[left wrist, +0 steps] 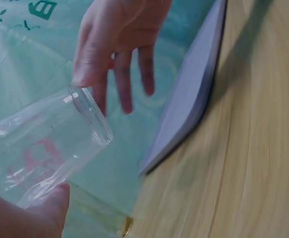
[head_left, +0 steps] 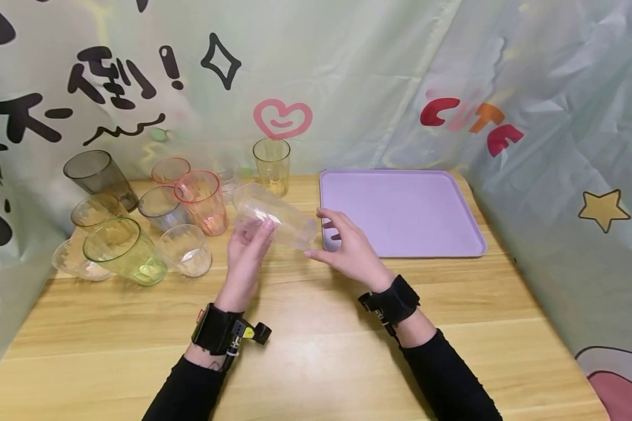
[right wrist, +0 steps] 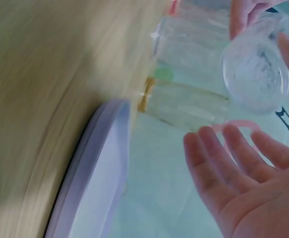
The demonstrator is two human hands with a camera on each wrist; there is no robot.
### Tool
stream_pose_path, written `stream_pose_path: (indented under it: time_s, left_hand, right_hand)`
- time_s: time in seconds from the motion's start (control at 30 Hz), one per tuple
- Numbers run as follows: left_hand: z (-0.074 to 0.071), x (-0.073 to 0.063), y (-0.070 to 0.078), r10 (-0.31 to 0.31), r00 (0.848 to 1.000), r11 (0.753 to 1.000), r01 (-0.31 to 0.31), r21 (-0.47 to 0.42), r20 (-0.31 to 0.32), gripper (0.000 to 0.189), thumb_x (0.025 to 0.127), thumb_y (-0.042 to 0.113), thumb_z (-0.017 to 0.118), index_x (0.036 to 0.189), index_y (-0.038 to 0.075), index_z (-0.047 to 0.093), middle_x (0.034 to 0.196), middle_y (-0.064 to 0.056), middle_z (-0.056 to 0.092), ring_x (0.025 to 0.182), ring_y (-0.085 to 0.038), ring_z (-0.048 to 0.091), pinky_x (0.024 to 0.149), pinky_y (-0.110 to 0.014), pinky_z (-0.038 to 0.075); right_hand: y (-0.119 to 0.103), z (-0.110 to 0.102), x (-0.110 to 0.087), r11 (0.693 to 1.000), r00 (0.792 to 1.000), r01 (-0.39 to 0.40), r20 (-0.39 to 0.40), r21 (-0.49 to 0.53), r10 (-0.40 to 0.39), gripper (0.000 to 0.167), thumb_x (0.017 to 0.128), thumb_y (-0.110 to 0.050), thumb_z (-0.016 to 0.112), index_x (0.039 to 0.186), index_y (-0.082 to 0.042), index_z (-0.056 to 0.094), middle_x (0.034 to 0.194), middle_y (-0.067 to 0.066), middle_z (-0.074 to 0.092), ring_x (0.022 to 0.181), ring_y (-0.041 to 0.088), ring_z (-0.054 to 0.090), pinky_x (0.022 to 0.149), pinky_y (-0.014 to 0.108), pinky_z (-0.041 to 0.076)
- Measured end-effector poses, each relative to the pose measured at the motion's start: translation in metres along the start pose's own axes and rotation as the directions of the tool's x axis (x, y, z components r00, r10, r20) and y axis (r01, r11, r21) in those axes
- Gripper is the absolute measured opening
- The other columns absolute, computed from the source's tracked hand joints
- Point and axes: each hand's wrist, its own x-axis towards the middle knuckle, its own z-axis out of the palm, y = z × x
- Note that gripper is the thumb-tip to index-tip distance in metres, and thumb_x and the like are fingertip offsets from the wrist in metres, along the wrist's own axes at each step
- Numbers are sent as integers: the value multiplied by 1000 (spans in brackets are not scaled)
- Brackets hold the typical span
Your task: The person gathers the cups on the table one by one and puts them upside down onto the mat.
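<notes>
A clear, see-through tumbler (head_left: 276,217) lies tilted in the air, its thick base pointing right. My left hand (head_left: 246,257) grips it around the side, thumb in front. Close to the base is my right hand (head_left: 355,248), its fingers spread and holding nothing. In the left wrist view the right thumb (left wrist: 88,69) is at the edge of the tumbler's base; whether it touches I cannot tell. The right wrist view has the tumbler's round base (right wrist: 257,74) facing the camera, above the right hand's fingers (right wrist: 228,163). Behind the tumbler stands an amber glass (head_left: 272,169).
On the left stand several glasses, among them a grey one (head_left: 99,175), a green one (head_left: 129,251), a red one (head_left: 202,202) and a short clear one (head_left: 186,251). A lilac tray (head_left: 400,210) lies at the back right. A printed cloth (head_left: 358,76) hangs behind the table.
</notes>
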Motion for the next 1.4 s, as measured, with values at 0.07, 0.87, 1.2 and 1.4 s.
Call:
stream_pose_path:
  time_s: [0.07, 0.87, 1.2, 1.4]
  left_hand:
    - [4, 0, -1, -30, 999, 996, 32, -85, 28, 21, 103, 8, 62, 119, 8, 49, 120, -7, 59, 113, -18, 64, 116, -38, 44]
    - [44, 9, -18, -160, 973, 914, 209, -347, 165, 21, 105, 30, 62, 110, 10, 64, 114, -6, 66, 104, -16, 65, 101, -25, 53]
    - [50, 11, -37, -95, 965, 980, 134, -148, 244, 28, 99, 4, 64, 125, 6, 56, 120, -5, 63, 104, -14, 65, 108, -40, 52]
    - [51, 15, -48, -32, 944, 946, -77, 314, 329, 49, 91, 6, 76, 136, 0, 57, 128, -20, 62, 101, -20, 65, 87, -29, 58]
  right_hand:
    - [-3, 1, 0, 998, 999, 15, -31, 67, -13, 90, 83, -28, 91, 155, -4, 42, 151, 11, 52, 128, 27, 58, 102, 43, 55]
    - [-13, 5, 2, 951, 916, 143, -400, 274, -22, 73, 79, -2, 89, 144, -3, 56, 144, 16, 55, 123, 29, 57, 94, 48, 59]
    - [-11, -14, -3, 949, 873, 170, -487, 266, -20, 71, 78, 4, 88, 142, 2, 55, 137, 18, 60, 115, 33, 62, 90, 37, 61]
    - [-2, -45, -1, 949, 821, 240, -565, 202, -87, 69, 79, 6, 86, 141, 3, 55, 134, 20, 62, 104, 25, 62, 81, 26, 60]
